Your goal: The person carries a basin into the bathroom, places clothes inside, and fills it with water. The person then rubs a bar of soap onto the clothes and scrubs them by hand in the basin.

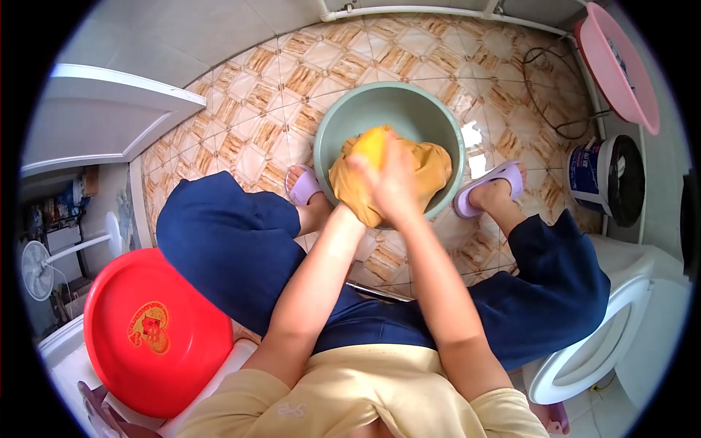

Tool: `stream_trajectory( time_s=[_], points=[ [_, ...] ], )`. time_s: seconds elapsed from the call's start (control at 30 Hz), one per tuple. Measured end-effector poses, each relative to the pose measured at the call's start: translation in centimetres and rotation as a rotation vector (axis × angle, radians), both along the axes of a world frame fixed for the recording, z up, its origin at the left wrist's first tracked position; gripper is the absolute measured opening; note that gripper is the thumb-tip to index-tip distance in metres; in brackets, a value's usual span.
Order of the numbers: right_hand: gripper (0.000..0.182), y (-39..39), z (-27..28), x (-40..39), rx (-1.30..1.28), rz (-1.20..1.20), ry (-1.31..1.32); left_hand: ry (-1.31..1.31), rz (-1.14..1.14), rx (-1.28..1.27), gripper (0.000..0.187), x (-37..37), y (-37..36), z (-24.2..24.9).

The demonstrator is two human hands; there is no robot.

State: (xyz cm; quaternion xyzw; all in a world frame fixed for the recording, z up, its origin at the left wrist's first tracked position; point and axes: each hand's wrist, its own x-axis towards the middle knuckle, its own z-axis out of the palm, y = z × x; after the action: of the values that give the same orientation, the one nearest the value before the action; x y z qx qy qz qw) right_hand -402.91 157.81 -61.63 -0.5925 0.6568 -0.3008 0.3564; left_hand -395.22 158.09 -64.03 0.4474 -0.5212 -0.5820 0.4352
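A green basin [327, 120] stands on the floor between my feet. Inside it is a bunched mustard-coloured cloth [431, 164], heaped toward the near side. My right hand [391, 179], slightly blurred, lies over the cloth with its fingers around a bright yellow bar [371, 144] that looks like soap. The bar presses on the cloth. My left forearm [321, 252] reaches into the basin, and the cloth covers my left hand, so its fingers are hidden.
A red basin [193, 321] leans at the left, near a white door [109, 117]. To the right are a dark-lidded bucket [591, 175], a pink basin [646, 87], a hose [537, 109] and a white toilet seat [544, 383]. The patterned tile floor [307, 73] looks wet in places.
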Motion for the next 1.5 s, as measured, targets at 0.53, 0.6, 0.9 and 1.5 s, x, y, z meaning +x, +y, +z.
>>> stream_trajectory(
  time_s=[0.53,0.6,0.9,1.5],
  points=[
    [0.065,-1.6,-5.8,-3.7,-0.068,-0.198,-0.194,1.028,0.237,0.453,0.041,1.1,-0.4,2.3],
    [0.066,-2.5,-8.8,-6.4,0.058,-0.243,-0.309,1.152,0.237,0.496,0.040,1.9,-0.6,3.2],
    [0.060,-4.2,-10.7,-11.0,0.490,-0.334,-1.408,1.048,0.212,0.322,0.036,5.7,-0.7,4.4],
    [0.042,-3.5,1.8,-12.5,0.075,-0.210,-1.583,-1.317,0.174,0.443,0.031,4.5,-2.0,0.4]
  ],
)
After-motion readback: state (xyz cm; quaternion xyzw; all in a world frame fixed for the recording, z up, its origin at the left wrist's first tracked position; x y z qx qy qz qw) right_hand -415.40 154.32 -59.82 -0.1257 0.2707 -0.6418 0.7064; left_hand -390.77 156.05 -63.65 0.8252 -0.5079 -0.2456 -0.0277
